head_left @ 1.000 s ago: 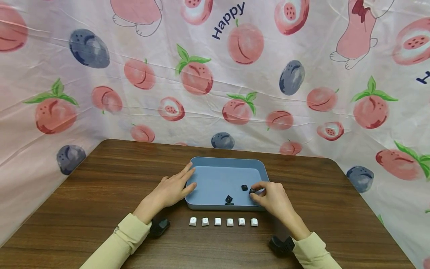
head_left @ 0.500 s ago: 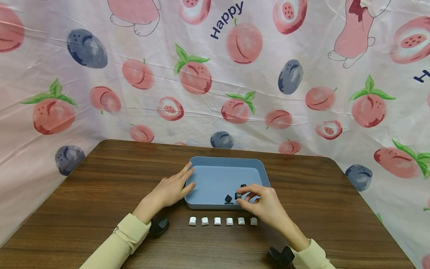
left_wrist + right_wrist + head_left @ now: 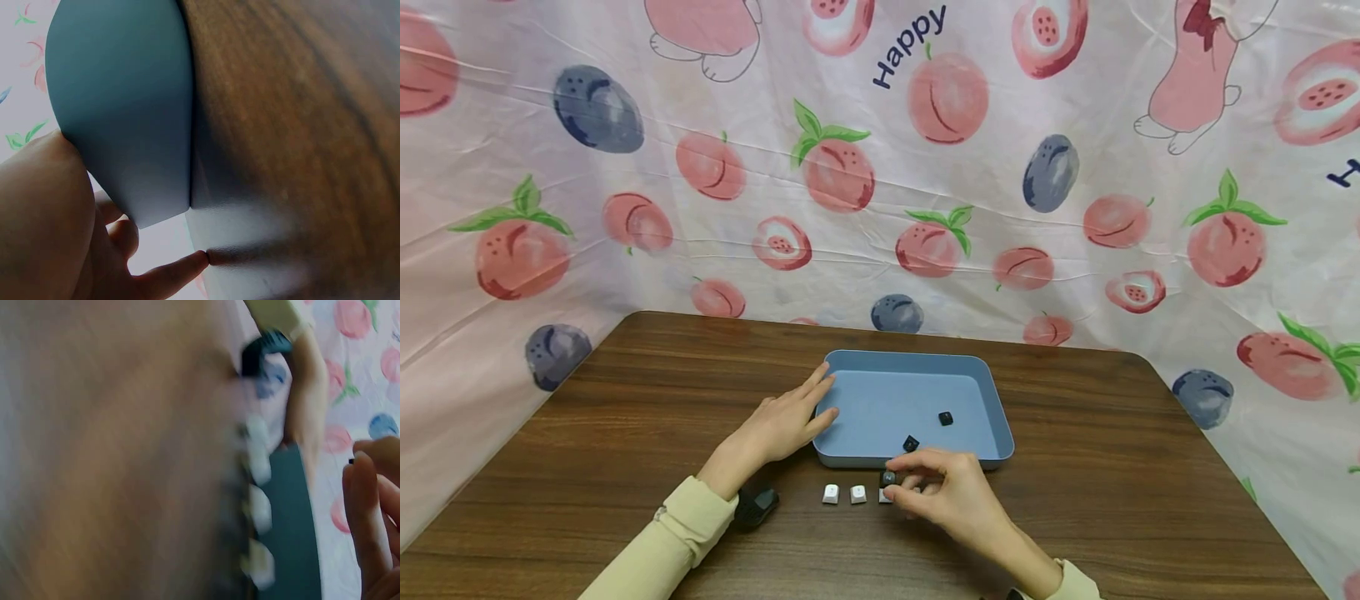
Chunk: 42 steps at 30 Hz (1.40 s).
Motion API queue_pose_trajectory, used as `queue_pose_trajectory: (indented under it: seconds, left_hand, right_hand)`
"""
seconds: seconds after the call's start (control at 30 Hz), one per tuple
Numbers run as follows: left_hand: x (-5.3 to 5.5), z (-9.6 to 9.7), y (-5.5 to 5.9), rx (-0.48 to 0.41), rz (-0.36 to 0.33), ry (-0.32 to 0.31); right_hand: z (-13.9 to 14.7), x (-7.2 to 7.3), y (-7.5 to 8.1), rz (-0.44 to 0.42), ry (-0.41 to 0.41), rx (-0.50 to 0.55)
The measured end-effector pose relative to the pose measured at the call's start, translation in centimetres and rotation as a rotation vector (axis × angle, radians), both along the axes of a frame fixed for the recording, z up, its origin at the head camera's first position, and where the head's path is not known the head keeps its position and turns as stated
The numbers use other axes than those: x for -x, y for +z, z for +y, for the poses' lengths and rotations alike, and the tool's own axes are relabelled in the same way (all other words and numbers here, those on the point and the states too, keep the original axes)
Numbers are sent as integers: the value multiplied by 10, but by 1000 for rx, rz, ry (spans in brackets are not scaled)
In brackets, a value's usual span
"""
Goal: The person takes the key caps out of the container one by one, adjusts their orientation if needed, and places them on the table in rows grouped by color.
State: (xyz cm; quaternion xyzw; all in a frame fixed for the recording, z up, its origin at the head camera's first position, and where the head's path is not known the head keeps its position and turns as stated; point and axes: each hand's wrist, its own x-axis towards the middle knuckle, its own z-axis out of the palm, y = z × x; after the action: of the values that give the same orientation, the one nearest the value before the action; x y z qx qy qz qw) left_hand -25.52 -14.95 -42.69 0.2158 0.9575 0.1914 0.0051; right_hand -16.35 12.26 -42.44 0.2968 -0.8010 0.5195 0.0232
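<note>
In the head view, a black keycap (image 3: 888, 478) with a light mark on top is pinched between the thumb and index finger of my right hand (image 3: 953, 498). It is held just in front of the tray, over the third white keycap (image 3: 884, 497), which is partly covered. Two more white keycaps, one of them the leftmost (image 3: 831, 494), show to the left; my right hand hides the rest of the row. My left hand (image 3: 781, 422) rests with extended fingers at the left rim of a blue tray (image 3: 895, 362). Two black keycaps, one farther back (image 3: 946, 418), lie inside the tray.
A brown wooden table (image 3: 715, 367) bears everything. Behind it hangs a fruit-print curtain (image 3: 850, 275). A black wrist device (image 3: 756, 508) sits by the left cuff. White keycaps (image 3: 261, 509) appear blurred in a row beside the tray in the right wrist view.
My right hand has lifted a black keycap from the tray's right part and carried it left and toward me, past the front rim. The left hand stays in place.
</note>
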Motion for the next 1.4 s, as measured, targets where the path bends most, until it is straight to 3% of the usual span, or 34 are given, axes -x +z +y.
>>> queue_pose_trajectory:
  seconds: [0.23,0.47,1.13,1.4]
  left_hand:
    - [0,1,0,-3,-1,-2]
    - [-1,-1,1,-13,4,-8]
    - [1,0,0,-5,-2,-9]
    - [1,0,0,-8,0,-10]
  right_hand:
    - [-26,-16,-17,-93,30,5]
    - [-46,-18,-26,-149,28,-35]
    - [-62,-14,-36,-8,40,-127]
    - [-63,-17,-36,6,16,-148]
